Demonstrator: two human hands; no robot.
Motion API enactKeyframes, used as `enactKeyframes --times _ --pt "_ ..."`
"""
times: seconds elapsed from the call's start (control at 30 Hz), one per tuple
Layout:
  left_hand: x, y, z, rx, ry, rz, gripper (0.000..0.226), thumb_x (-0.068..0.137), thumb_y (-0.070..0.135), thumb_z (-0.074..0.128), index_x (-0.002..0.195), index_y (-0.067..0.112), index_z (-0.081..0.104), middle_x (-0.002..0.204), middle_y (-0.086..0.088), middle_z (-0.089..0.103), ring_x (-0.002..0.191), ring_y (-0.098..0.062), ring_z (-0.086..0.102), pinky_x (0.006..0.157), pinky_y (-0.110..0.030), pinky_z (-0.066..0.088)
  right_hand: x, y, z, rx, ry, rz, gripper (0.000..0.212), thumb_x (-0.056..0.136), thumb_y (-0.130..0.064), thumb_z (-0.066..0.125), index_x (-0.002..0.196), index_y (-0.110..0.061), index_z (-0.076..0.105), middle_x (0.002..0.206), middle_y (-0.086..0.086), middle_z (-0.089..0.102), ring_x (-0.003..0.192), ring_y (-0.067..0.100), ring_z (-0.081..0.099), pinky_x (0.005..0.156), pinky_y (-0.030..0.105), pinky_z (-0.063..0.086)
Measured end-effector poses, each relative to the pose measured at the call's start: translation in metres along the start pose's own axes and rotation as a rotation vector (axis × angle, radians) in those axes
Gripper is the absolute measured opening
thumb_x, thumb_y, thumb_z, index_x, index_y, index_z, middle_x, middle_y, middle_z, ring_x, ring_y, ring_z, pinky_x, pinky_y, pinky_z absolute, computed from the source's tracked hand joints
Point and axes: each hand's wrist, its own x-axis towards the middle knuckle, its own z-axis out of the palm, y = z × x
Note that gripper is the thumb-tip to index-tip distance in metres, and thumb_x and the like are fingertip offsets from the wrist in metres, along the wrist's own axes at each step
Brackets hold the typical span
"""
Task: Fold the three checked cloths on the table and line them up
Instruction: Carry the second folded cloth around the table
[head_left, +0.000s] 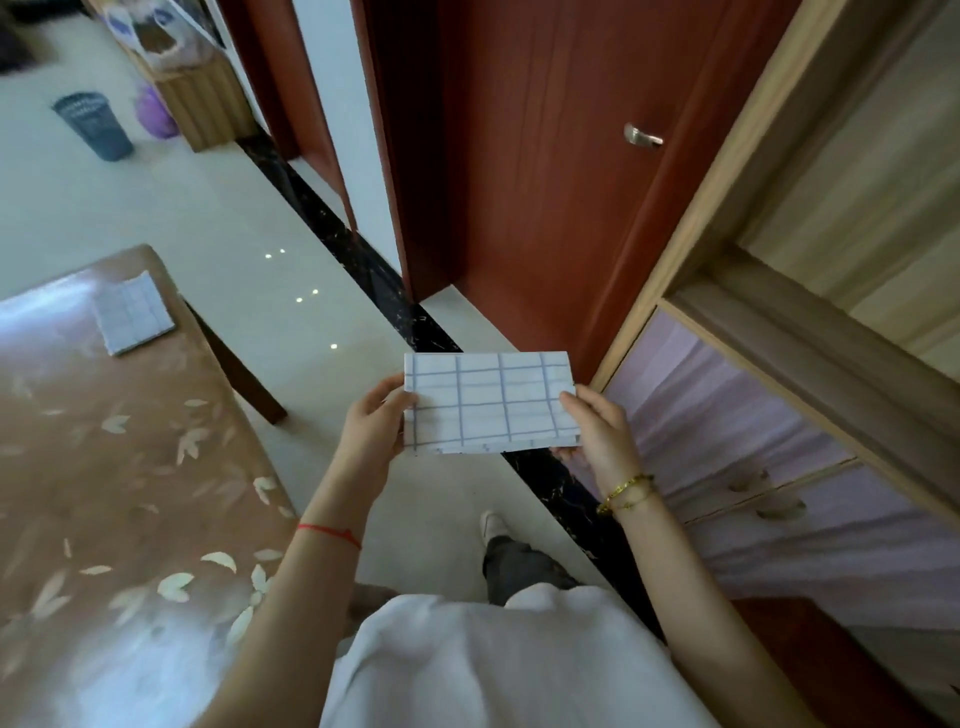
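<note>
A white cloth with blue checks (491, 402), folded into a flat rectangle, is held in the air over the floor, right of the table. My left hand (371, 428) pinches its left edge, thumb on top. My right hand (597, 431) pinches its right edge in the same way. A second checked cloth (132, 314), folded into a small square, lies on the table (119, 467) near its far right corner. No third cloth shows in this view.
The table has a brown leaf-patterned cover and a dark leg at its right side. A red-brown door (545, 182) stands ahead, a wooden cabinet with drawers (779, 493) at right. A grey bin (93, 124) stands far left on the pale tiled floor.
</note>
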Motion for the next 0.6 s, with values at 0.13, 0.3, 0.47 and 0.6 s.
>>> enactKeyframes --times 0.13,0.3,0.47,0.6 --pt "0.044 0.026 0.010 -0.060 0.121 0.005 0.030 0.092 0.007 0.051 0.106 0.026 0.070 0.108 -0.013 0.067 0.092 -0.026 0.063 0.088 -0.044 0.053 0.072 -0.034 0.009 -0.087 -0.122 -0.026 0.024 0.097 -0.014 0.050 0.080 -0.003 0.062 0.068 0.011 0.059 0.061 0.028 0.052 0.049 0.031 0.038" --pt "0.084 0.050 0.011 -0.129 0.251 0.028 0.035 0.095 0.009 0.053 0.127 0.018 0.062 0.120 -0.013 0.066 0.107 -0.031 0.065 0.077 -0.034 0.056 0.146 -0.067 0.033 -0.145 -0.242 -0.040 0.025 0.096 -0.014 0.050 0.082 0.006 0.055 0.069 0.012 0.054 0.059 0.027 0.051 0.048 0.031 0.038" --pt "0.113 0.066 0.001 -0.200 0.341 0.051 0.034 0.096 0.009 0.054 0.129 0.015 0.059 0.120 -0.012 0.066 0.108 -0.029 0.065 0.072 -0.032 0.055 0.200 -0.087 0.067 -0.195 -0.364 -0.049 0.019 0.097 -0.013 0.051 0.082 -0.006 0.061 0.064 0.001 0.057 0.052 0.016 0.054 0.041 0.025 0.039" --pt "0.144 0.077 -0.016 -0.234 0.433 0.058 0.037 0.093 0.009 0.056 0.129 0.017 0.060 0.121 -0.011 0.067 0.107 -0.026 0.065 0.067 -0.029 0.052 0.245 -0.096 0.103 -0.203 -0.450 -0.026 0.027 0.097 -0.014 0.051 0.095 0.013 0.052 0.077 0.012 0.048 0.063 0.024 0.049 0.038 0.019 0.041"
